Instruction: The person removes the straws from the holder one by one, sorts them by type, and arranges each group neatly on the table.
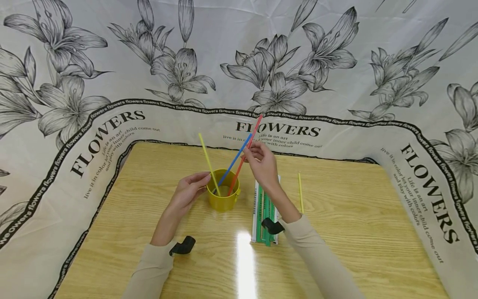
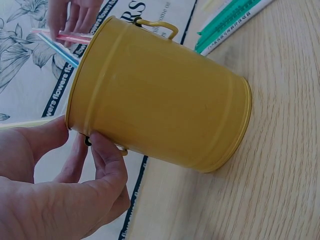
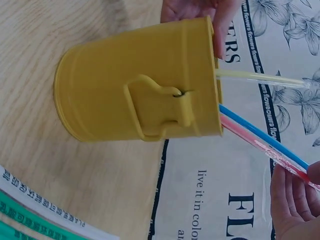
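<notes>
A yellow metal bucket [image 2: 165,95] with small side handles stands upright on the table. My left hand [image 1: 188,189] grips its rim from the left, thumb at the lip and fingers by one handle. Inside lean a yellow straw [image 1: 207,160], a blue straw [image 1: 234,160] and a red straw [image 1: 236,177], their lower ends in the bucket. Above the bucket's right side my right hand [image 1: 263,164] pinches the red straw partway up. The blue straw's top lies close to the fingertips; whether they also hold it I cannot tell. Clear wrapping shows around the red straw [image 3: 255,142].
Right of the bucket lies a long green and white package [image 1: 266,224], partly under my right wrist. Another yellow straw [image 1: 300,193] lies farther right on the wooden table [image 1: 354,232]. A flower-printed cloth [image 1: 209,91] hangs around the table's back and sides.
</notes>
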Available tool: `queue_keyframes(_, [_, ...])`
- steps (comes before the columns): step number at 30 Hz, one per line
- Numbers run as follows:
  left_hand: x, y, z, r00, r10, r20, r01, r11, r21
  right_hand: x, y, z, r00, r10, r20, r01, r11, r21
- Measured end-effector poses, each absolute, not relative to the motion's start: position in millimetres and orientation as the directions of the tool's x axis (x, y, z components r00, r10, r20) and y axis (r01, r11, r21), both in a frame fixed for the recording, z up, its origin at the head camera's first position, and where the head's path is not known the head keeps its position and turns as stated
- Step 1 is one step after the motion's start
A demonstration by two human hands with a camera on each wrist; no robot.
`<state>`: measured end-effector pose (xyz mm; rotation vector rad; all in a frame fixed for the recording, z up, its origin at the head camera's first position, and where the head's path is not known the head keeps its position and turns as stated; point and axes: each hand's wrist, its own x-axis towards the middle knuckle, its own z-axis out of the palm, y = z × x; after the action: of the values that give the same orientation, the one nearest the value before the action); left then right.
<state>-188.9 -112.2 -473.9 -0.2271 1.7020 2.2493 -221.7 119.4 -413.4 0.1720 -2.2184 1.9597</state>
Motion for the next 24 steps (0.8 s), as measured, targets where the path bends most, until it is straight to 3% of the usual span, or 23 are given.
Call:
queue_keyframes(7, [-188, -112, -472, -0.937, 0.152, -0.314, -0.343, -0.239, 0.908, -221, 136, -402, -0.974, 0.076, 0.214, -0.204, 0.121, -0.972])
queue_keyframes(14, [-188, -113, -474, -0.937, 0.152, -0.314, -0.344, -0.239, 0.908, -223, 149, -398, -0.978, 0.094, 0.189, -0.188, 0.019, -0.982])
queue_keyframes(18, [-189, -113, -474, -0.938, 0.150, -0.313, -0.342, -0.243, 0.908, -223, 154, -397, -0.978, 0.106, 0.178, -0.172, 0.061, -0.983])
queue_keyframes(24, [-189, -113, -473, -0.936, 0.151, -0.317, -0.345, -0.238, 0.908, -224, 156, -391, -0.977, 0.068, 0.200, -0.200, 0.008, -0.980])
